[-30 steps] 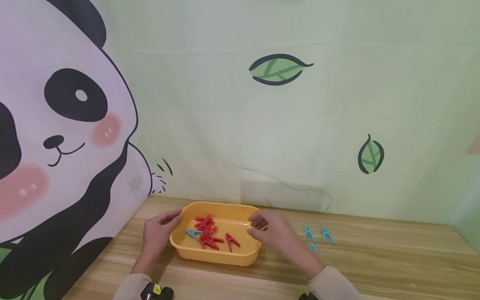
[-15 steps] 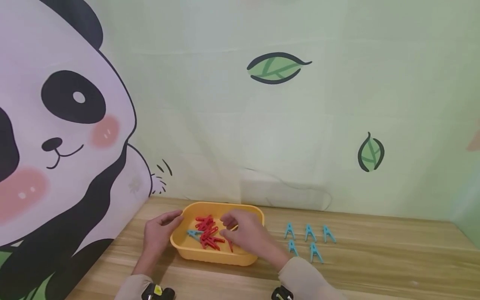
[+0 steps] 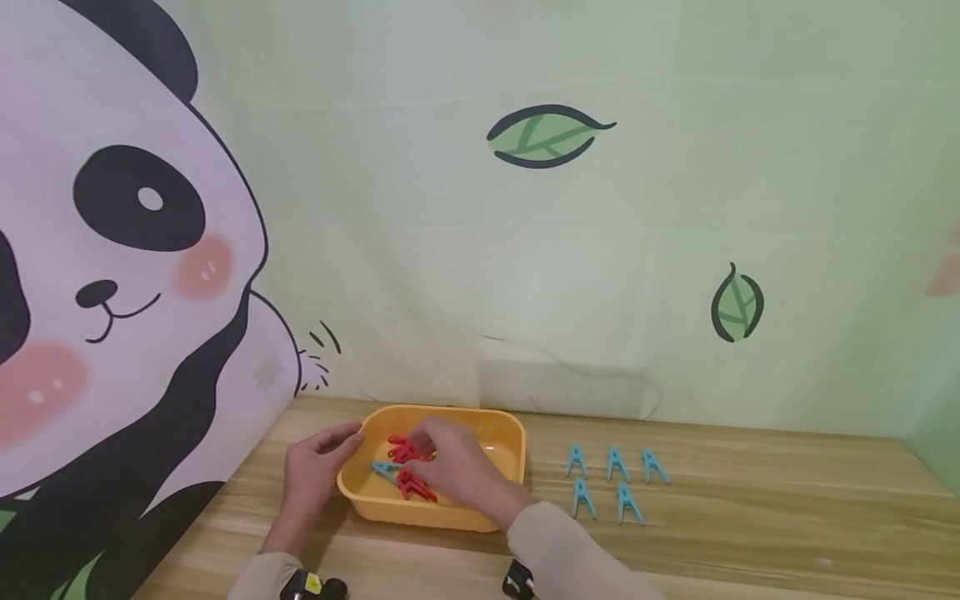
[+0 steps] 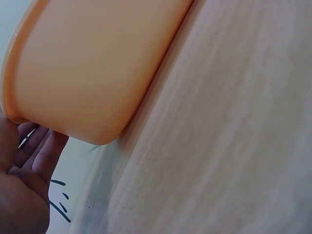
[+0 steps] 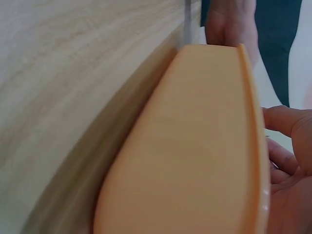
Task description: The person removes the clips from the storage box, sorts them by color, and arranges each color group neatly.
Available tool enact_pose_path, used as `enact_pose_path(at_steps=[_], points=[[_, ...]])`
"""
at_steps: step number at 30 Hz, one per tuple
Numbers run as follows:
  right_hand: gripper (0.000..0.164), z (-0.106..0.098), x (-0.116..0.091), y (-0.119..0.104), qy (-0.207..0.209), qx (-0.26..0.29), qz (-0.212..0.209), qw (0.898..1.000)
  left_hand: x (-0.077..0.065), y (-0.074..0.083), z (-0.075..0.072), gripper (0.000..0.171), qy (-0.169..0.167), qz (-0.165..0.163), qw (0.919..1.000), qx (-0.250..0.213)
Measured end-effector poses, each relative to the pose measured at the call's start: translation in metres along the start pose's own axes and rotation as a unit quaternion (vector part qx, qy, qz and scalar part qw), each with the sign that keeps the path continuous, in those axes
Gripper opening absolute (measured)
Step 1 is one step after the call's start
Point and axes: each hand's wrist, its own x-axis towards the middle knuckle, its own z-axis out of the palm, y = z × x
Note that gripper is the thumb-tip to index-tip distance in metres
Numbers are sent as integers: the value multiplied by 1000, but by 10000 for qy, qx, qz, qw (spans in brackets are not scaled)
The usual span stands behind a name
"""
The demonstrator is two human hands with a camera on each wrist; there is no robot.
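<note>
Red clips (image 3: 414, 485) lie in a yellow tray (image 3: 420, 512) — five blue clips (image 3: 581, 497) beside it.

No readable lettering
The yellow label (image 3: 313, 583) on the black wrist device (image 3: 334, 588), near left, is too small to read.

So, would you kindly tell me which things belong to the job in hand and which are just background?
Likely part of the job:
yellow tray
red clips inside it
blue clip inside it
five blue clips beside it

Just background:
panda picture
two leaf pictures
</note>
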Motion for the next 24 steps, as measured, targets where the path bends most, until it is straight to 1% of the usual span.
enact_pose_path(at_steps=[6, 14, 20, 24], points=[[26, 15, 7, 3, -128, 53, -3, 9999, 0, -1, -1, 36, -18, -27, 10000, -28], [34, 28, 13, 5, -263, -219, 147, 9993, 1, -1, -1, 37, -69, -43, 10000, -43], [33, 34, 19, 5, -408, -313, 156, 9986, 2, -3, 0, 34, 19, 91, 9999, -40], [32, 37, 22, 5, -502, -308, 155, 9981, 3, -3, -2, 33, -29, 130, 9999, -38]])
